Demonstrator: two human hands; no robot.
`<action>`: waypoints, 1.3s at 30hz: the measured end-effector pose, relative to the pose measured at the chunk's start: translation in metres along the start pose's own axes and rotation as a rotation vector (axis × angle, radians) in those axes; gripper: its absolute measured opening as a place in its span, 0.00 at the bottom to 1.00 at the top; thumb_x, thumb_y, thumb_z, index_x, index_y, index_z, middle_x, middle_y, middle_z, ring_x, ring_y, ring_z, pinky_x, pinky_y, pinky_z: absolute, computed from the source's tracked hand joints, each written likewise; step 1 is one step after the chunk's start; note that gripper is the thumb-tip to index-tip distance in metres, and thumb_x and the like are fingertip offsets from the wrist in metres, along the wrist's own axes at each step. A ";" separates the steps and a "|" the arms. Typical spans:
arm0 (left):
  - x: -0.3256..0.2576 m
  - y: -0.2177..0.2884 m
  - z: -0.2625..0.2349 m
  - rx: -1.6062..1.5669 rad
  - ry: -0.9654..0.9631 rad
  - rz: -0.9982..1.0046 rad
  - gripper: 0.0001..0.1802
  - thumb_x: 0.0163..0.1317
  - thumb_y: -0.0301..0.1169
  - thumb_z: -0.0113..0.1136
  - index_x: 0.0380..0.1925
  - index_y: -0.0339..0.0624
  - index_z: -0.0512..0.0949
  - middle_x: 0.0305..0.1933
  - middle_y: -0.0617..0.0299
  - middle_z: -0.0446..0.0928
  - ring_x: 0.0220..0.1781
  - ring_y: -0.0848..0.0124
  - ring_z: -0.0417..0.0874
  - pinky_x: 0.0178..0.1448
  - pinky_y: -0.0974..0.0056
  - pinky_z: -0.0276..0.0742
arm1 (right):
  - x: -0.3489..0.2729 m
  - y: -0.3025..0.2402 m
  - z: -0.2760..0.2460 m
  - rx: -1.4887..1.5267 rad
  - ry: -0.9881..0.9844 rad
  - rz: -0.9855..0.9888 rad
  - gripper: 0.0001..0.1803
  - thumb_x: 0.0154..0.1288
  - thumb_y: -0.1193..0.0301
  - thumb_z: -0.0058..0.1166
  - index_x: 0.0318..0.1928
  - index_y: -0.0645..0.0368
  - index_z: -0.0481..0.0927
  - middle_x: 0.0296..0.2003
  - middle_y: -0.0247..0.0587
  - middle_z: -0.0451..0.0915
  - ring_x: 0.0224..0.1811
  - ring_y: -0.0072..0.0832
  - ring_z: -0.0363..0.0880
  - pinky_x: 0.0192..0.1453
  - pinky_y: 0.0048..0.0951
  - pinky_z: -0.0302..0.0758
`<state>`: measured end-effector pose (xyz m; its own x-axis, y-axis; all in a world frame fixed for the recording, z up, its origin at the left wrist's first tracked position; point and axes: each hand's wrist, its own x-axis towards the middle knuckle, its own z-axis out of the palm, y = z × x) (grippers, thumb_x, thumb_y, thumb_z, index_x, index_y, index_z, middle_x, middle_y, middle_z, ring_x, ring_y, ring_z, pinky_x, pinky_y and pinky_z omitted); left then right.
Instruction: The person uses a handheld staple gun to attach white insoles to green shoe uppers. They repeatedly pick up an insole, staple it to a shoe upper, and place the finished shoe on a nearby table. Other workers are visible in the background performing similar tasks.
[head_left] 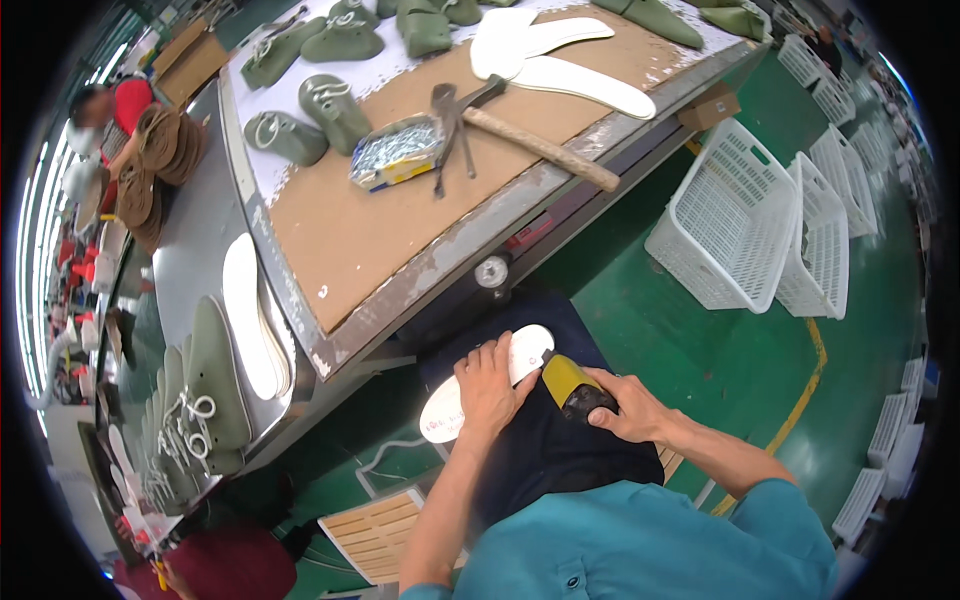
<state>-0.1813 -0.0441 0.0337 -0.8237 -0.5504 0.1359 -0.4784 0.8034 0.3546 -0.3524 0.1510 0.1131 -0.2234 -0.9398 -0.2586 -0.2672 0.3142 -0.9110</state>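
Note:
A white insole [531,345] with small printed marks lies across the dark cloth [545,440] on my lap. My left hand [486,388] grips it around the middle, the fingers over its top face and the thumb near its right edge. In my right hand [628,408] is a yellow-and-black handheld tool [568,386], whose exact kind I cannot make out. Its narrow dark tip points at the insole's right edge near the rounded upper end, touching or very close to it. My fingers partly hide the tool's rear and the insole's middle.
Ahead stands a worktable [390,240] with a hammer [545,148], pincers [448,125], a box of small nails [398,155], green shoe lasts [330,112] and white insoles [585,85]. More insoles [250,315] and lasts lie left. White crates [725,215] stand right; other people work at left.

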 end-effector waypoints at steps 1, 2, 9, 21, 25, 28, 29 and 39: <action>0.000 -0.001 0.000 0.005 -0.004 -0.001 0.45 0.56 0.54 0.74 0.69 0.43 0.70 0.58 0.54 0.77 0.58 0.55 0.77 0.60 0.48 0.67 | 0.008 0.001 0.002 -0.006 -0.007 -0.016 0.53 0.68 0.31 0.54 0.72 0.67 0.68 0.47 0.66 0.85 0.53 0.61 0.85 0.60 0.49 0.79; 0.000 -0.001 0.000 0.010 -0.008 -0.002 0.45 0.56 0.53 0.74 0.69 0.43 0.70 0.58 0.54 0.77 0.58 0.56 0.77 0.60 0.48 0.67 | 0.013 0.001 0.004 -0.012 -0.013 -0.032 0.53 0.68 0.31 0.54 0.72 0.67 0.68 0.47 0.66 0.85 0.52 0.62 0.85 0.59 0.49 0.79; -0.004 -0.002 -0.001 -0.003 0.008 -0.008 0.46 0.54 0.50 0.76 0.70 0.43 0.70 0.57 0.55 0.77 0.56 0.57 0.78 0.62 0.49 0.68 | 0.026 -0.006 0.008 -0.107 -0.068 0.073 0.49 0.69 0.35 0.57 0.68 0.71 0.70 0.47 0.65 0.86 0.53 0.59 0.85 0.59 0.49 0.79; -0.079 -0.057 -0.039 -0.096 -0.071 -0.154 0.45 0.60 0.42 0.73 0.75 0.42 0.65 0.78 0.43 0.64 0.78 0.44 0.64 0.80 0.33 0.54 | 0.060 -0.046 0.051 -0.126 -0.322 0.114 0.50 0.69 0.39 0.59 0.71 0.73 0.68 0.54 0.71 0.83 0.58 0.62 0.83 0.65 0.50 0.76; -0.128 -0.087 -0.032 -0.383 0.011 -0.223 0.48 0.60 0.37 0.76 0.77 0.42 0.62 0.80 0.42 0.61 0.80 0.43 0.62 0.82 0.41 0.57 | 0.074 -0.045 0.083 -0.090 -0.404 0.042 0.50 0.69 0.38 0.58 0.70 0.74 0.68 0.54 0.70 0.83 0.59 0.63 0.82 0.66 0.49 0.76; -0.140 -0.091 -0.018 -0.592 0.073 -0.318 0.49 0.60 0.32 0.75 0.79 0.41 0.59 0.81 0.43 0.60 0.81 0.44 0.61 0.83 0.47 0.57 | 0.076 -0.049 0.100 -0.110 -0.482 0.030 0.51 0.69 0.37 0.58 0.70 0.75 0.68 0.54 0.70 0.83 0.59 0.63 0.82 0.66 0.50 0.76; -0.139 -0.089 -0.015 -0.646 0.082 -0.356 0.50 0.60 0.30 0.75 0.79 0.41 0.58 0.81 0.43 0.60 0.81 0.44 0.60 0.83 0.49 0.57 | 0.076 -0.051 0.104 -0.123 -0.485 0.030 0.51 0.68 0.37 0.59 0.70 0.74 0.68 0.54 0.70 0.83 0.59 0.63 0.82 0.66 0.50 0.76; -0.139 -0.082 -0.019 -0.733 0.073 -0.412 0.53 0.60 0.31 0.75 0.81 0.40 0.54 0.82 0.43 0.58 0.83 0.46 0.59 0.85 0.49 0.55 | 0.066 -0.055 0.114 -0.145 -0.380 0.084 0.48 0.66 0.40 0.62 0.69 0.71 0.69 0.51 0.67 0.85 0.55 0.60 0.85 0.61 0.49 0.79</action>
<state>-0.0216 -0.0372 0.0036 -0.5927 -0.8009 -0.0855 -0.3972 0.1983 0.8961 -0.2452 0.0566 0.1096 0.1049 -0.8842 -0.4551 -0.3978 0.3821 -0.8341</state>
